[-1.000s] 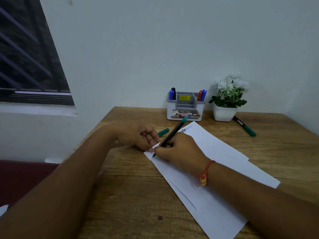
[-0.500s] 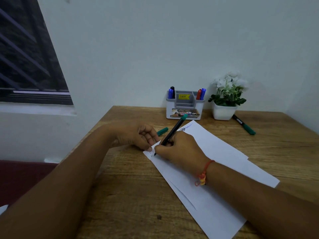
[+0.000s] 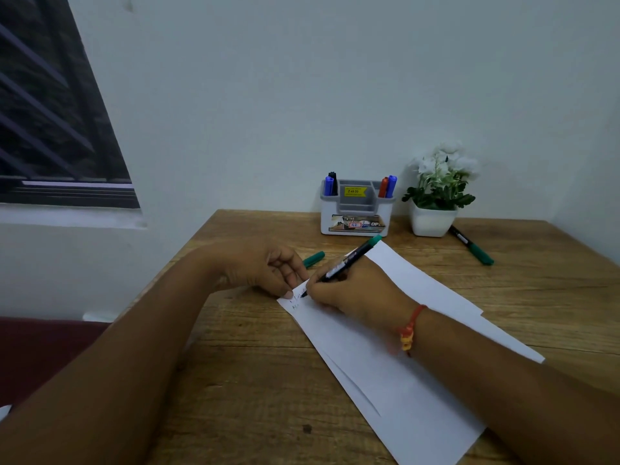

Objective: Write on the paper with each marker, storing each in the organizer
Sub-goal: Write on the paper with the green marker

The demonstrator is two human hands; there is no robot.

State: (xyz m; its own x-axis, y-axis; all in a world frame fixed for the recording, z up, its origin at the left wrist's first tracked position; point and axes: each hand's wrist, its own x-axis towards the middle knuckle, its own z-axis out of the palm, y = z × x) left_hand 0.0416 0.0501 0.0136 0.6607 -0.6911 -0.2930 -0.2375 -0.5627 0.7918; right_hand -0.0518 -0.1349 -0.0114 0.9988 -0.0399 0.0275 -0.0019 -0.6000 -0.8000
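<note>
The pen tip sits a little further along its line than a second ago, and the hands have hardly shifted. The right hand (image 3: 355, 290) pinches a slim black marker (image 3: 345, 263) with a green end, its tip on the smooth white paper (image 3: 385, 364). The left hand (image 3: 268, 270), fingers curled, pins the paper's corner to the grainy wooden table (image 3: 251, 380). The boxy plastic organizer (image 3: 355, 209) stands by the wall.

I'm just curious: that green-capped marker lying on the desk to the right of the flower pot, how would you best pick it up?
Grip the green-capped marker around the middle of its barrel, coming down from above. It lies flat on the table, slanting away from the flower pot. Its black end sits close to the pot, so the middle and capped end have clearer room for fingers.
</note>
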